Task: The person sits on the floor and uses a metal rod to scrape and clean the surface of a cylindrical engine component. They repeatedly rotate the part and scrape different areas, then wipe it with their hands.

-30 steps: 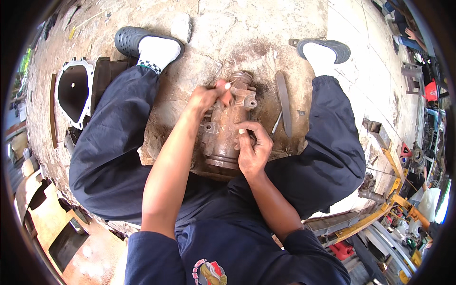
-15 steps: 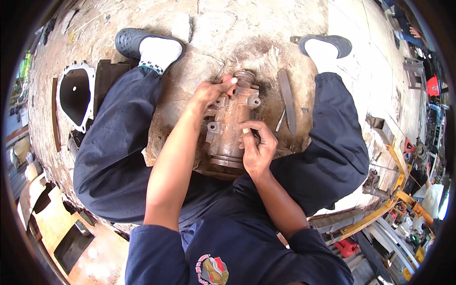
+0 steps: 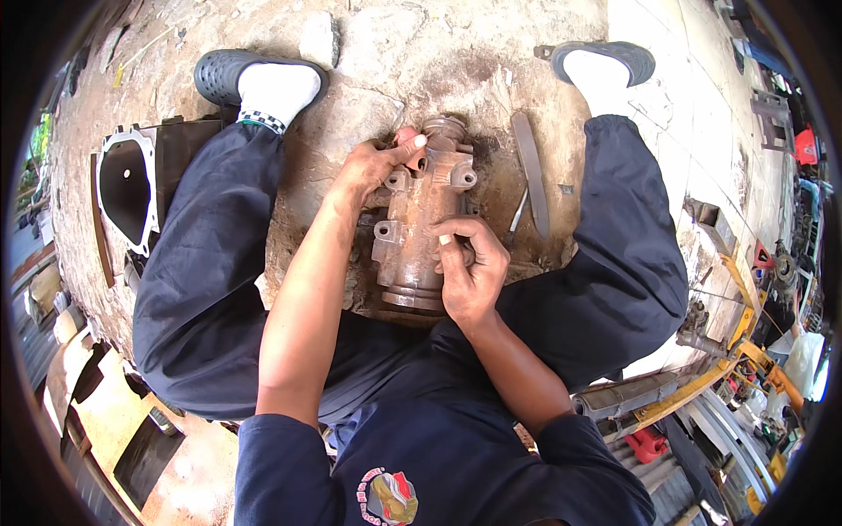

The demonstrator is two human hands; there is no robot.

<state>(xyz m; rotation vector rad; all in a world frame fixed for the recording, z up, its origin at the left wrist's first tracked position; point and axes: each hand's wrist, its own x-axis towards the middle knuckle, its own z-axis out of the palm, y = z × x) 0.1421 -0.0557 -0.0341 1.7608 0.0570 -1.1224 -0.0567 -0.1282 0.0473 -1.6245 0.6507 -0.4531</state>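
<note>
Little's changed in half a second: your left hand (image 3: 368, 167) still has fingers closed on the red piece (image 3: 407, 136), metal casing's (image 3: 412, 219) 11 o'clock; right hand (image 3: 474, 270) bunched at 4, hold unclear. Casing's on the floor (image 3: 491, 70), your 12 o'clock; work seems barely advanced.

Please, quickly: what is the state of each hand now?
Left hand: closed, holding a reddish piece.
Right hand: curled by the metal casting; whether it holds anything cannot be told.

stained flr (image 3: 491, 35), brn metal hsg (image 3: 414, 223), flat dk bar (image 3: 533, 175), stone chunk (image 3: 319, 40), pale-rimmed casing (image 3: 123, 197)
</note>
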